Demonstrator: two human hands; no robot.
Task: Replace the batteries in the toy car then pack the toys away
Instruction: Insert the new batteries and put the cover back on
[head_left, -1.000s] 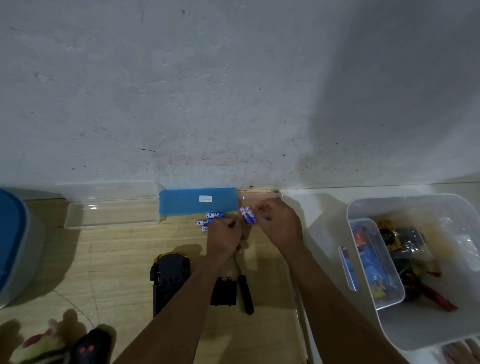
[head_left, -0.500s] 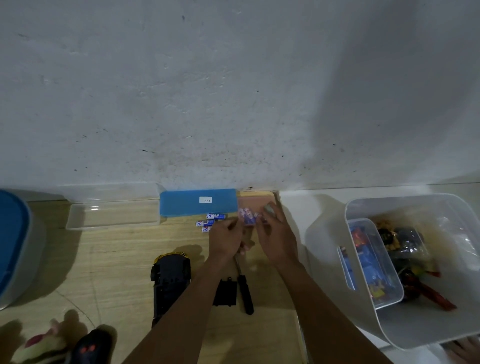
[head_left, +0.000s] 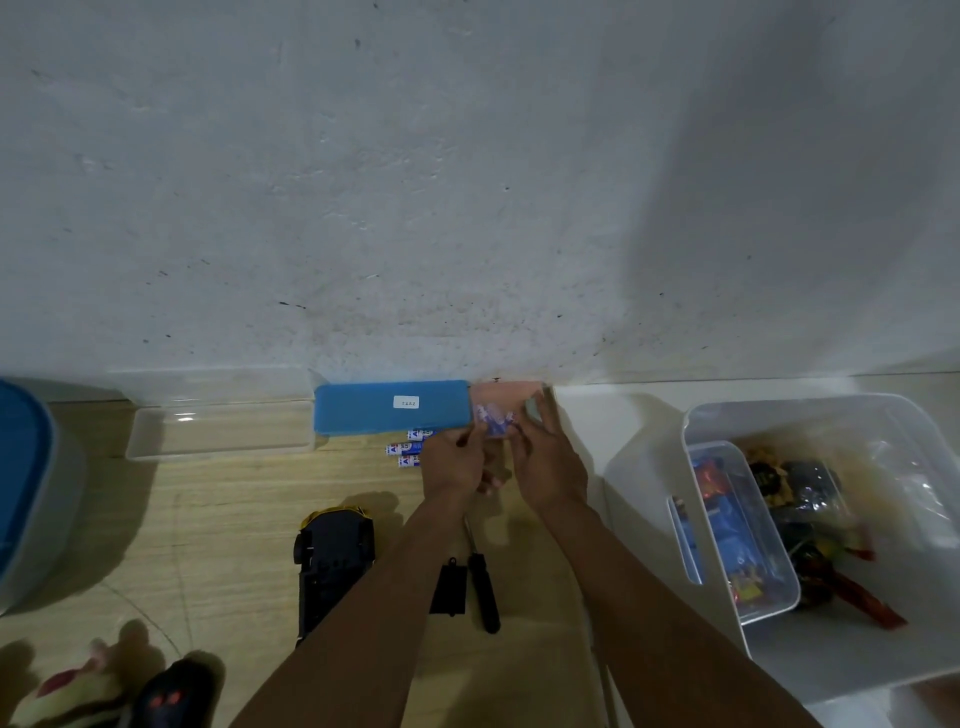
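Note:
A black and yellow toy car (head_left: 332, 561) lies upside down on the wooden floor. Its black battery cover (head_left: 448, 590) and a black screwdriver (head_left: 483, 587) lie just right of it. Three loose blue-and-white batteries (head_left: 408, 448) rest below a blue lid (head_left: 392, 408). My left hand (head_left: 454, 462) and my right hand (head_left: 548, 465) meet over the floor near the wall. Together they hold a small pack of batteries (head_left: 496, 422) in clear wrap, pinched between the fingertips.
A clear shallow tray (head_left: 218, 434) sits left of the blue lid against the wall. At the right stands a white bin (head_left: 810, 670) holding toys and a smaller clear box (head_left: 737, 530). A blue-lidded tub (head_left: 21, 483) is at far left. A plush toy (head_left: 67, 696) lies at bottom left.
My right hand has drawn in closer to the left hand. The battery pack now sits between both sets of fingertips and looks blurred from motion.

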